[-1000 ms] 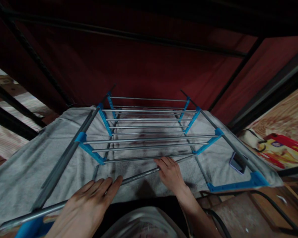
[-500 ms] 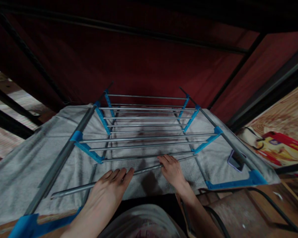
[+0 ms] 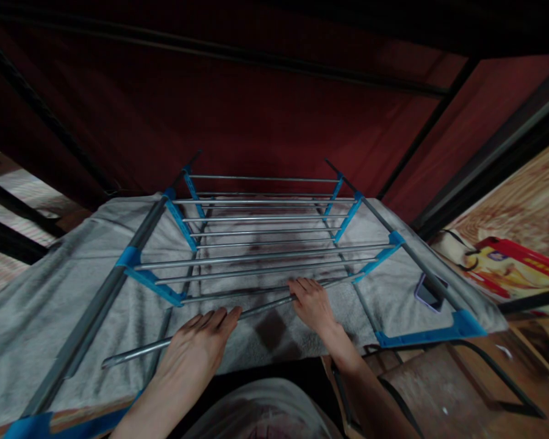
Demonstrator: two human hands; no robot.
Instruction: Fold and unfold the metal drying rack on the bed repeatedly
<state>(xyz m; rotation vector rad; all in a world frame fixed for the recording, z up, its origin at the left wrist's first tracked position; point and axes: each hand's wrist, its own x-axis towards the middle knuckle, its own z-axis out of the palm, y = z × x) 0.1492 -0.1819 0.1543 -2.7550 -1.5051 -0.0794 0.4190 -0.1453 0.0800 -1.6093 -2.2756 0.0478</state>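
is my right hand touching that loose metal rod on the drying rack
Touching. In the head view, the right hand lies over the upper end of the loose metal rod, its fingers curled onto it, with no gap showing between them.

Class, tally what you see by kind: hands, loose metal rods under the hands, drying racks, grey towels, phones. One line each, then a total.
Hands: 2, left hand and right hand
Loose metal rod: 1
Drying rack: 1
Grey towel: 1
Phone: 1
Total: 6
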